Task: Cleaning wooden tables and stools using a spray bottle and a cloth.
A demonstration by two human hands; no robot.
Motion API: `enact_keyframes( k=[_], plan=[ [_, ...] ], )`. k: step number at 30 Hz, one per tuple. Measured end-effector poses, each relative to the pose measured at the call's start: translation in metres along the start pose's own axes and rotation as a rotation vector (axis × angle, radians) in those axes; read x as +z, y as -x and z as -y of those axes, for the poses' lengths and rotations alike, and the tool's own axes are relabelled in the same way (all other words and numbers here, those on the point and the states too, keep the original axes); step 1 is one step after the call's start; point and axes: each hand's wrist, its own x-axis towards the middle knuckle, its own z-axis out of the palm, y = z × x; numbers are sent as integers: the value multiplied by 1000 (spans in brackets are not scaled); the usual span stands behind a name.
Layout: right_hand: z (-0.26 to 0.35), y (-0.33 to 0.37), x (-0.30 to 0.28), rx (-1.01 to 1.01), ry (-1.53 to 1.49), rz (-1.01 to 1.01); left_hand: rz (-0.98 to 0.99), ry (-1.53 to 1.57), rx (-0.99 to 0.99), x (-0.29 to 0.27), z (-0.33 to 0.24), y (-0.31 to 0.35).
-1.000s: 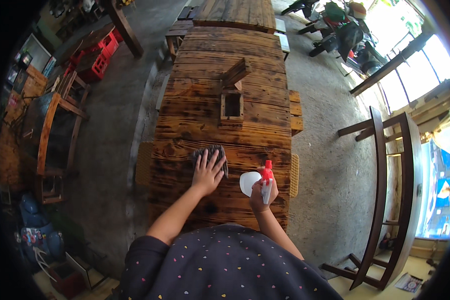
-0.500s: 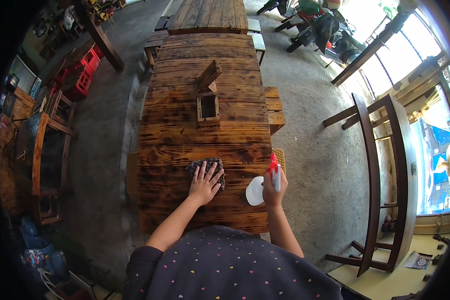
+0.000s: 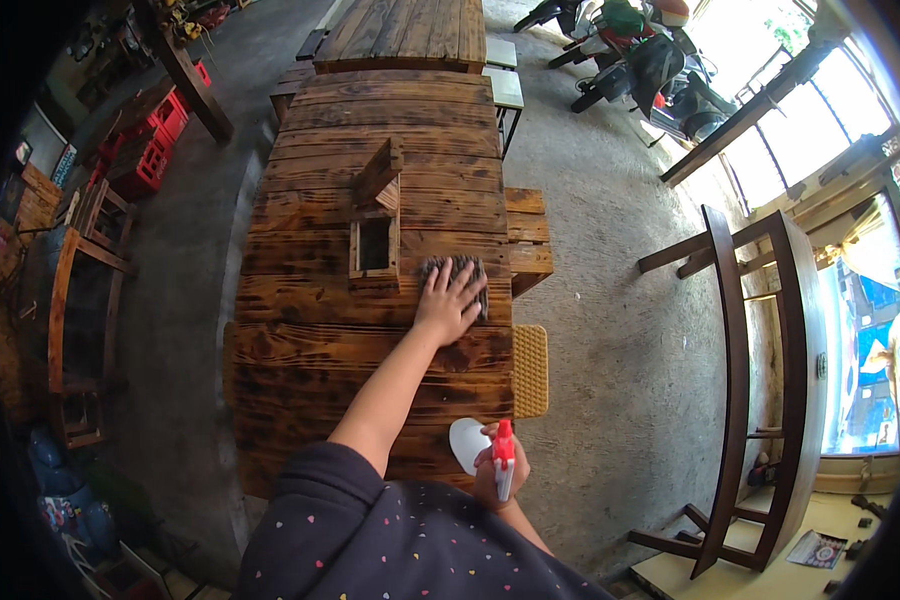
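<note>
My left hand (image 3: pixel 447 305) lies flat with spread fingers on a dark, folded, knitted-looking cloth (image 3: pixel 483 298), pressing it against the wooden table (image 3: pixel 340 390). The cloth is near the table's right side, just right of a wooden box (image 3: pixel 375 250) whose lid stands raised. Near the front right corner, my right hand (image 3: pixel 486 484) grips a spray bottle with a red and white trigger head (image 3: pixel 504 445) and a whitish body. Some of my right fingers are hidden behind the bottle.
A yellow woven stool (image 3: pixel 531 370) and a wooden bench (image 3: pixel 528 230) stand along the table's right edge. Another wooden table (image 3: pixel 402 35) adjoins the far end. A long dark bench (image 3: pixel 796 380) is farther right, motorbikes (image 3: pixel 645 75) are at the back, and red crates (image 3: pixel 140 170) at the left.
My left hand has slid the cloth forward and to the right, up beside the box. My right hand, still holding the spray bottle, has drawn back closer to my body. The view has shifted.
</note>
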Motion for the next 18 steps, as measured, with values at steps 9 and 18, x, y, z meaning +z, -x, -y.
enact_keyframes(
  k=[9, 18],
  plan=[
    [3, -11, -4, -98, -66, 173, 71, -104, 119, 13, -26, -87],
    [-19, -35, -34, 265, -379, -58, -36, -94, -232, 1, 16, -73]
  ],
)
